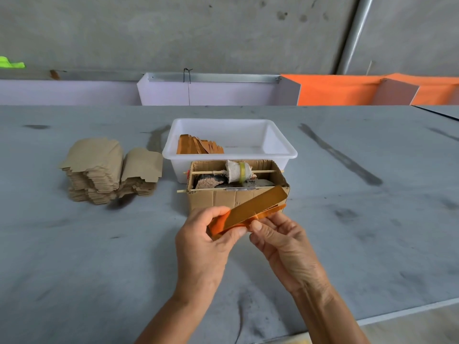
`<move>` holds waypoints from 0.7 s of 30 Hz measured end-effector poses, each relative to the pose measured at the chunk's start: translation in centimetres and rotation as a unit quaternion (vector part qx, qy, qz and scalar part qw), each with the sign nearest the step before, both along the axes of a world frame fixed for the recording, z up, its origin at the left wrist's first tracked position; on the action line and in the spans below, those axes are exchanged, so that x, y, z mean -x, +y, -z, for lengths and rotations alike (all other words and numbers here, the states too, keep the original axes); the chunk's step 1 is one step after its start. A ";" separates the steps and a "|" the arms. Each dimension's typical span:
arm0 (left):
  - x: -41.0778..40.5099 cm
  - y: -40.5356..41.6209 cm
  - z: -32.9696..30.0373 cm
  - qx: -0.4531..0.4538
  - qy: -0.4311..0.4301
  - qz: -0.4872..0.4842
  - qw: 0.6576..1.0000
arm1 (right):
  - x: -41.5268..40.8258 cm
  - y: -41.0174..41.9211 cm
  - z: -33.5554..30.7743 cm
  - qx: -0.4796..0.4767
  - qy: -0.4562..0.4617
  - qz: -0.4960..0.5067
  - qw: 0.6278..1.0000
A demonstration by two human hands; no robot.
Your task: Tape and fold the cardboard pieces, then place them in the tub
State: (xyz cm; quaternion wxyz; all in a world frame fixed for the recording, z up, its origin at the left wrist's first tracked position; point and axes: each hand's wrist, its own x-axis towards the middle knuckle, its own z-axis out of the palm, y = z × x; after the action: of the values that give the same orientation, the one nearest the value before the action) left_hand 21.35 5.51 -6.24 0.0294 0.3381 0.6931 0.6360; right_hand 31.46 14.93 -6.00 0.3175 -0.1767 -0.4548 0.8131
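Two hands (206,234) (280,242), one cardboard piece (258,207)

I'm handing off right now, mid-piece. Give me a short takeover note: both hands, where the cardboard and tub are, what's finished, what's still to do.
Left hand: grips the near end of the orange cardboard piece.
Right hand: fingers pinch the piece's lower edge, in front of the tape box.
Tub: white, behind the tape box; a row of finished orange pieces stands in its left part.
Flat stack: brown unfolded blanks on the table, left of the tub.
Done: several pieces in the tub.
Left: finish the held piece, place it in the tub, then work through the stack.
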 end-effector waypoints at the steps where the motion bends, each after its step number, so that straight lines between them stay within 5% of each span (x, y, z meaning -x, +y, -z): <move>1: 0.0 0.1 0.0 0.002 0.015 -0.004 1.000 | 0.1 -0.1 -0.1 0.002 -0.015 0.016 1.000; 5: -0.1 -0.1 -0.3 0.015 0.050 0.016 0.998 | 0.5 -0.2 -0.5 0.020 -0.084 0.082 0.993; 9: 0.1 0.0 -0.5 -0.051 -0.242 0.018 0.969 | 0.5 -0.3 -0.5 0.027 -0.102 0.115 0.988; 12: 0.4 0.4 -0.4 -0.076 -0.372 0.013 0.925 | 0.6 -0.6 -0.5 0.011 -0.116 0.139 0.983; 21: 1.6 0.8 -1.3 -0.103 -0.326 -0.005 0.940 | 2.0 -0.1 -2.1 -0.021 -0.166 0.142 0.976</move>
State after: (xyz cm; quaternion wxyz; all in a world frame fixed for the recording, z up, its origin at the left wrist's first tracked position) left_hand 19.70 6.29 -4.90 0.2153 0.1100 0.5778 0.7795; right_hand 29.50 14.78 -3.85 0.3539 -0.3653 -0.4885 0.7090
